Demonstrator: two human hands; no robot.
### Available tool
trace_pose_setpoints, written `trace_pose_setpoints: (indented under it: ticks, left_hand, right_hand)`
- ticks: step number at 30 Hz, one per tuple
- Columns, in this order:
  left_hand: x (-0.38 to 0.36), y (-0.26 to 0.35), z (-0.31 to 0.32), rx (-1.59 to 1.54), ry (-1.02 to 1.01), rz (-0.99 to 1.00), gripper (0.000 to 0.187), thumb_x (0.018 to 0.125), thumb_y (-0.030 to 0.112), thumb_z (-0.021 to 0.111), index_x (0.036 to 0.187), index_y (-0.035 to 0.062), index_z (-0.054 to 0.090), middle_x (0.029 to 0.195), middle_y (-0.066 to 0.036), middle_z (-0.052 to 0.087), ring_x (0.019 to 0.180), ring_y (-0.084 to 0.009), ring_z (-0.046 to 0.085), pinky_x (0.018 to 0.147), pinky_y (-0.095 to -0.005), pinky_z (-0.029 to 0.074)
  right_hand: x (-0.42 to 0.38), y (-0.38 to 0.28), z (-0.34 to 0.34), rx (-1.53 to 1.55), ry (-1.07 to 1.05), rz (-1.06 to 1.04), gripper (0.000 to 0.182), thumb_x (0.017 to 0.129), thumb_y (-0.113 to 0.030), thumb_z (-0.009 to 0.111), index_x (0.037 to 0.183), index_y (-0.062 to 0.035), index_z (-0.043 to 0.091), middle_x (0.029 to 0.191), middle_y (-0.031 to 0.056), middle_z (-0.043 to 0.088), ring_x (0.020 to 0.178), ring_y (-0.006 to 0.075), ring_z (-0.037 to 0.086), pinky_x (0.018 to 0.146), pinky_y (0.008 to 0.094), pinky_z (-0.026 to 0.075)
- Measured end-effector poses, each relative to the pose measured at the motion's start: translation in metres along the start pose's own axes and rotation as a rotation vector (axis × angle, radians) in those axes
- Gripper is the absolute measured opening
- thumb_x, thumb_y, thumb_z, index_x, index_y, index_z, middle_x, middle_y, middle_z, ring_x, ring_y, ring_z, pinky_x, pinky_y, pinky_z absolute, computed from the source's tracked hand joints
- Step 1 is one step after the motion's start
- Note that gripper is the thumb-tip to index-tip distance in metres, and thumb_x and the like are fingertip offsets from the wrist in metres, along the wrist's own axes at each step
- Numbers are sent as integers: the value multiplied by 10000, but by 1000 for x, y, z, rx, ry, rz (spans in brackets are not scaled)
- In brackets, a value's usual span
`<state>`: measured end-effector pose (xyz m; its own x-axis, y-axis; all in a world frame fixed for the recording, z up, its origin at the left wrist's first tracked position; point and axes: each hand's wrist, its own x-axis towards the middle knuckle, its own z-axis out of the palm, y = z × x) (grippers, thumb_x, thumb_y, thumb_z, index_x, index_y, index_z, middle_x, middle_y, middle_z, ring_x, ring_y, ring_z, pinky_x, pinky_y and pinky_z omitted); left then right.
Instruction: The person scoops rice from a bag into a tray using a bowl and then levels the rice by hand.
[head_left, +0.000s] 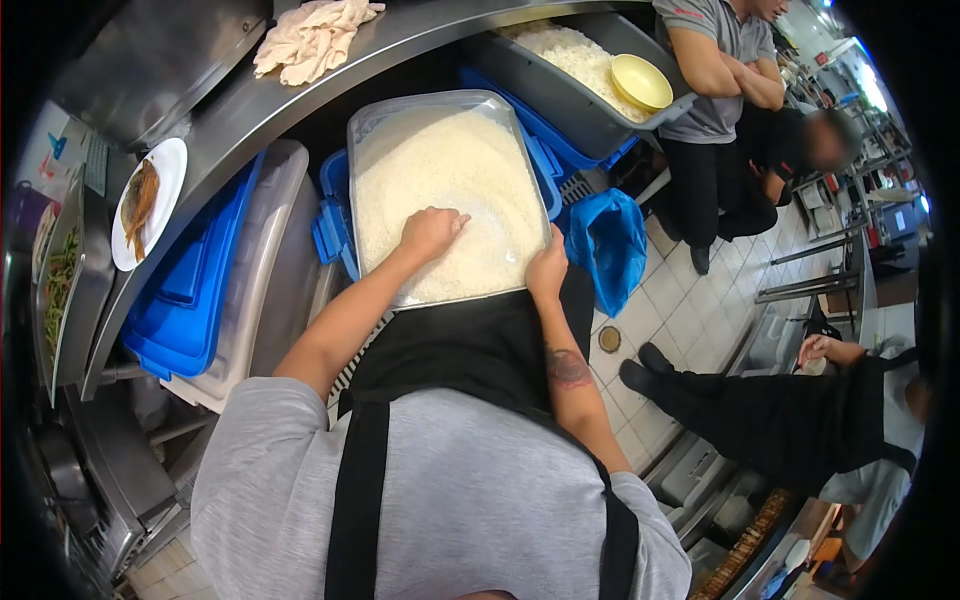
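Note:
A clear plastic tub (361,142) full of dry, pale rice grains (430,175) sits in front of me, tilted toward my lap. My left hand (432,232) is closed over the rice near the middle, its fingers curled; whatever lies inside them is hidden. At the tub's near right corner, my right hand (546,268) grips the rim. A shallow hollow shows in the grains between both hands. Under the tub, part of a blue plastic container (335,215) is visible.
Beyond stands a grey bin (560,118) of white food with a yellow bowl (641,83). A blue bag-lined bin (607,245) is to the right. Left, a plate (172,165) with fish rests on the steel counter (225,125). Several people stand or crouch at right.

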<state>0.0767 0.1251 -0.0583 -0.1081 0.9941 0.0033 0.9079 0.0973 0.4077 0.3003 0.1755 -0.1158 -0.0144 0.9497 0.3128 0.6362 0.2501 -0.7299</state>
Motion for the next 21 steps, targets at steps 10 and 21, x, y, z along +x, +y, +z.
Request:
trace_pose_setpoints:
  ticks: [10,21]
  left_hand:
    - [17,-58,-27,-28,380,-105,443,841,171,601,1245,30,486,1284,-250,467,1230,-368,422,983,-494,360]
    - [25,-54,34,-348,203,65,482,810,308,621,1217,57,564,1316,-182,501,1238,-331,452,1060,-467,317]
  right_hand:
    - [0,1,1,4,-8,38,466,785,57,403,1234,-23,492,1057,274,601,984,431,575,853,470,451]
    - [-1,-3,-1,12,-28,60,466,781,63,409,1231,-27,489,1071,256,599,998,426,569,856,471,452]
